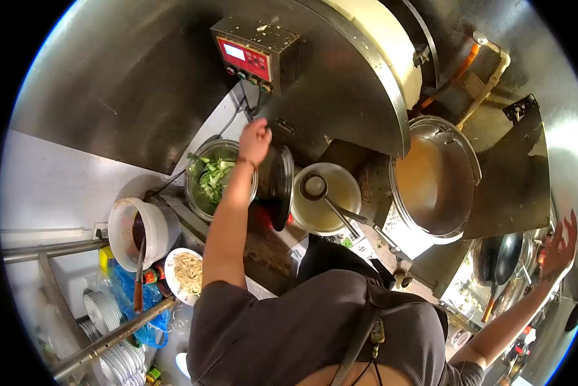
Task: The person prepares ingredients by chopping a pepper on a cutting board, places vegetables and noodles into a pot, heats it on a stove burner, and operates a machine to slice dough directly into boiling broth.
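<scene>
The left hand (pixel 255 143) is lifted at the far side of the greens (pixel 213 179), its wrist over the edge of their pot (pixel 190 196). Its fingers are curled inward, but I cannot tell whether they hold anything. The right hand (pixel 561 248) is well apart, stretched far out to the side, fingers spread and seemingly grasping nothing; nearest to it, toward the body, is a black pan (pixel 509 256).

As far as I can judge, the greens are already in their pot (they look bright, so perhaps little cooked). The pale strips (pixel 188 273) lie apart on a plate, nearer to the body than the left hand, not combined with the greens. Right of this hand a dark lid (pixel 281 190) stands tilted, and beyond it a ladle (pixel 315 186) rests in pale liquid, not in use.
</scene>
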Demonstrator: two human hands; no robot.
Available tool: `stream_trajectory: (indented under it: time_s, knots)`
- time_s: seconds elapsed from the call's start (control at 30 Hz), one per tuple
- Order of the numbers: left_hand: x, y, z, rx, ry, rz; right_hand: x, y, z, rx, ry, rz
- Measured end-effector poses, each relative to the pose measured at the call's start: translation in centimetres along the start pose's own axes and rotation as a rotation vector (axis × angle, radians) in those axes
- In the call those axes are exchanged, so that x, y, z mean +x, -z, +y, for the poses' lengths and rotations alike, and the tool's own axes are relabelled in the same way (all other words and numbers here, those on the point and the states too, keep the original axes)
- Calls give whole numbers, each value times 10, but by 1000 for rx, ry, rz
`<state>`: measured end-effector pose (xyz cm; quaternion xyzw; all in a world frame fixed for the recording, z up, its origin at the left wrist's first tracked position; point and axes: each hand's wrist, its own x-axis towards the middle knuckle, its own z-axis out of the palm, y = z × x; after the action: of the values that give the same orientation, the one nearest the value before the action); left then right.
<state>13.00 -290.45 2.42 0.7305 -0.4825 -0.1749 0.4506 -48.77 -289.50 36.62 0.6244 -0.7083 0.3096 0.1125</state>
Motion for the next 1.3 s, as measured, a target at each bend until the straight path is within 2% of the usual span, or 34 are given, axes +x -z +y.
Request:
stream_trajectory:
  time_s: [0.03,0.07,0.1,0.13,0.17,0.23,0.27,0.3,0.43,0.47,0.57,0.6,0.63,0.67,0.73,0.8,0.83,0.87,0.9,0.93,0.97,1.0,1.03,1.07,1.17,1.2,1.23,1.27,1.3]
  knots:
    - [28,5,5,-13,43,69,-5,9,13,66,63,-6]
    - [62,-4,-16,-215,136,181,-11,17,26,0,110,23]
    - [88,3,-17,-226,216,198,-18,22,39,-68,154,51]
    - [107,-4,-24,-316,55,336,-26,28,58,-66,115,79]
    - [121,-7,-25,-389,6,387,-34,33,75,-64,76,107]
    - [125,-9,-6,-355,130,374,-56,44,92,-132,59,115]
    - [122,-9,1,-356,124,391,-64,48,97,-196,36,117]
    - [119,-10,4,-385,136,399,-73,53,94,-119,-104,109]
    - [113,-7,29,-513,227,409,-89,65,99,-153,-145,144]
    - [124,-13,4,-302,149,469,-89,63,96,-141,-106,139]
    - [130,-8,5,-247,154,436,-78,39,80,-133,-8,124]
    - [138,-7,-17,-248,116,411,-72,25,60,-82,77,130]
    - [132,2,-11,-353,127,335,-65,11,23,-3,100,99]
    - [126,11,-8,-428,133,272,-57,-5,15,36,297,97]
    - [108,24,-1,-492,102,207,-54,-31,-37,-13,346,-4]
    - [78,25,-1,-505,61,210,-59,-46,-95,92,659,-161]
    - [55,25,3,-523,121,169,-64,-59,-103,177,656,-304]
    - [24,27,18,-599,176,99,-69,-66,-114,308,614,-467]
    - [-7,32,31,-531,165,-27,-74,-77,-116,332,671,-521]
    - [-39,35,40,-589,227,-159,-78,-84,-118,344,683,-592]
    - [-71,37,50,-540,158,-260,-83,-91,-120,356,704,-666]
    - [-104,33,37,-483,-84,-337,-87,-100,-120,386,731,-708]
    - [-134,39,55,-384,115,-453,-93,-109,-118,422,771,-754]
    - [-166,44,84,-327,122,-539,-99,-123,-107,390,812,-824]
    - [-278,25,88,-36,101,-630,-128,-163,-82,280,973,-1084]
    - [-307,36,127,-67,303,-708,-138,-167,-78,298,1069,-1170]
    - [-343,31,128,-106,283,-710,-148,-192,-77,-43,778,-1652]
    - [-376,26,142,-92,369,-658,-159,-204,-73,-208,728,-1845]
    - [-405,22,158,-45,488,-579,-171,-208,-66,-180,810,-1916]
